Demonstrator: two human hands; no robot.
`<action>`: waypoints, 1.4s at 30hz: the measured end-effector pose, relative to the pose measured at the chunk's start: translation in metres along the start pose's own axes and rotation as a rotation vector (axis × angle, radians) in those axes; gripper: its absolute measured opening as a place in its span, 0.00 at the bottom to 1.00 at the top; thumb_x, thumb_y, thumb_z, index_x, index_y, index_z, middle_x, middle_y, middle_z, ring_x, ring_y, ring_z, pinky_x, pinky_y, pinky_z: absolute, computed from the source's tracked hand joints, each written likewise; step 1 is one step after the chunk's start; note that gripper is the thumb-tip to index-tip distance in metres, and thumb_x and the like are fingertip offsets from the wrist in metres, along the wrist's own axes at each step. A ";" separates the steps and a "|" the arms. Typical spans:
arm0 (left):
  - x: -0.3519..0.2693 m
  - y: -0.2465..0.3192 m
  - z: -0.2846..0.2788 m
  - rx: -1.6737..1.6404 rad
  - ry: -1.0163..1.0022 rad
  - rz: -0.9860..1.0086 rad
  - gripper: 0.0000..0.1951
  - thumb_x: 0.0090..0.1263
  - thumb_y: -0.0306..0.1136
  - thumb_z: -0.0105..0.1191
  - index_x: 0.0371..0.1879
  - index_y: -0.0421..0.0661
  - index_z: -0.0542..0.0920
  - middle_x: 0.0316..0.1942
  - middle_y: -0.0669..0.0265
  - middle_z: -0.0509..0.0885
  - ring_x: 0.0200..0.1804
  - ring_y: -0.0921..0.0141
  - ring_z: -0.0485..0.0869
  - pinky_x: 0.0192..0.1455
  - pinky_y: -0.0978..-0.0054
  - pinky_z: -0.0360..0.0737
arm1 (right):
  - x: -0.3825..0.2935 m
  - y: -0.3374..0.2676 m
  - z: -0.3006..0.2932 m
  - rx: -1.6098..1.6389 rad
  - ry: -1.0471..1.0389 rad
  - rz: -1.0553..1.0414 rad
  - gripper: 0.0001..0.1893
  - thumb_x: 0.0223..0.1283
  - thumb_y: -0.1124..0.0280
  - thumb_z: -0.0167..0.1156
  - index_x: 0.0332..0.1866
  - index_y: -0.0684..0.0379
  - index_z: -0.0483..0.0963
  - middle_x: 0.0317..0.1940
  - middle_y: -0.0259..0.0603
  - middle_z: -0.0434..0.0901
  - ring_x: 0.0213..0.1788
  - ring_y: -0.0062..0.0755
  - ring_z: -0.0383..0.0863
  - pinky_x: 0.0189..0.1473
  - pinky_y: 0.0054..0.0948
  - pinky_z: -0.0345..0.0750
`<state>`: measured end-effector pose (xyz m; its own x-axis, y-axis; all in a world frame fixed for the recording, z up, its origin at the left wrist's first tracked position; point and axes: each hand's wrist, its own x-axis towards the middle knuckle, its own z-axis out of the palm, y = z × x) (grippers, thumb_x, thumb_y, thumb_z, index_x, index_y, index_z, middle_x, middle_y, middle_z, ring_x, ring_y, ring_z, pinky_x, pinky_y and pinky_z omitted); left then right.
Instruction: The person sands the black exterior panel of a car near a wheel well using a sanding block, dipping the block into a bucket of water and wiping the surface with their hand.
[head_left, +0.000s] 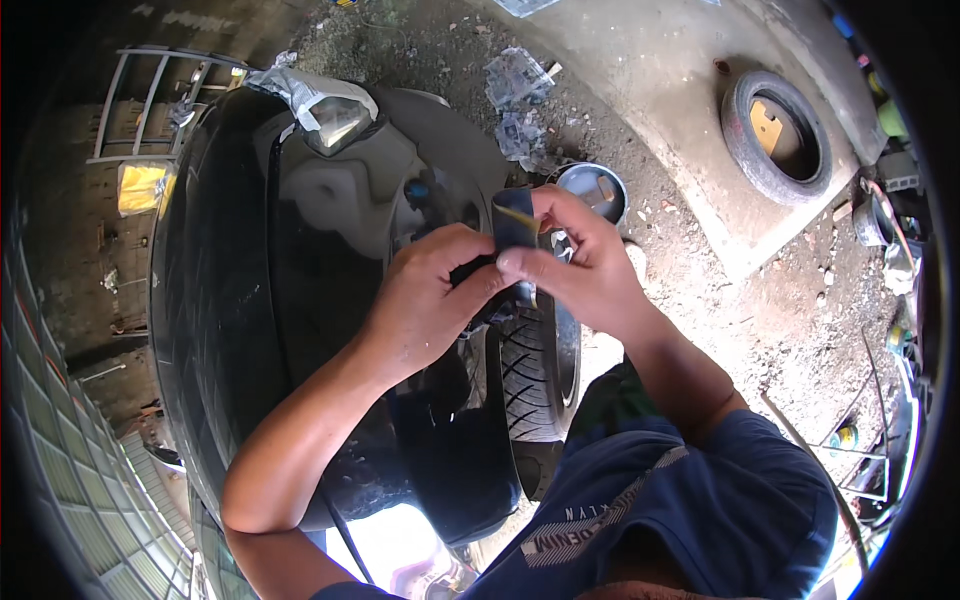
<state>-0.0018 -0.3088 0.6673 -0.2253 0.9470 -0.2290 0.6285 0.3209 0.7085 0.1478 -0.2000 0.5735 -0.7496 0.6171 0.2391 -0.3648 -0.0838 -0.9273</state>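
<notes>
A folded strip of dark sandpaper (514, 214) with a yellowish-brown back is held up between both hands. My right hand (589, 262) pinches its right edge, with the thumb across its lower front. At its left side, my left hand (427, 289) grips it with the fingers curled in, and the two thumbs almost meet. Just beyond and below both hands is the glossy black body of a car (330, 247). Under the hands stands the car's wheel, its tyre (529, 382) showing a deep tread. Part of the sandpaper is hidden by the fingers.
Newspaper (300, 90) wraps the car's side mirror. A bucket (600, 176) holding liquid and a small block stands beyond my right hand. A loose tyre (739, 142) lies on the concrete slab. A metal frame (154, 105) and a yellow packet (142, 187) lie beyond the car.
</notes>
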 end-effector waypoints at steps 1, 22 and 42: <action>0.000 -0.001 -0.001 -0.004 -0.034 0.004 0.08 0.70 0.27 0.66 0.45 0.39 0.86 0.38 0.65 0.86 0.43 0.73 0.84 0.49 0.74 0.78 | -0.001 0.001 -0.002 0.040 0.003 0.037 0.16 0.65 0.72 0.72 0.54 0.63 0.78 0.44 0.32 0.81 0.47 0.19 0.79 0.51 0.25 0.75; 0.006 -0.004 -0.005 -0.038 -0.007 -0.043 0.05 0.68 0.26 0.65 0.37 0.39 0.84 0.33 0.61 0.84 0.38 0.67 0.84 0.44 0.69 0.77 | -0.010 0.021 -0.019 -0.093 -0.206 0.179 0.12 0.63 0.73 0.73 0.46 0.62 0.78 0.38 0.32 0.77 0.40 0.19 0.74 0.45 0.24 0.71; 0.006 -0.024 0.020 0.537 -0.251 0.053 0.15 0.61 0.25 0.72 0.47 0.42 0.85 0.35 0.61 0.85 0.38 0.60 0.83 0.42 0.64 0.82 | -0.068 0.182 -0.059 -0.408 -0.012 0.749 0.14 0.71 0.61 0.63 0.48 0.62 0.82 0.40 0.51 0.84 0.44 0.46 0.86 0.49 0.42 0.78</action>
<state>-0.0031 -0.3104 0.6355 -0.0412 0.9156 -0.4000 0.9376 0.1738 0.3012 0.1646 -0.2108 0.3718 -0.7204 0.5030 -0.4775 0.4551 -0.1766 -0.8727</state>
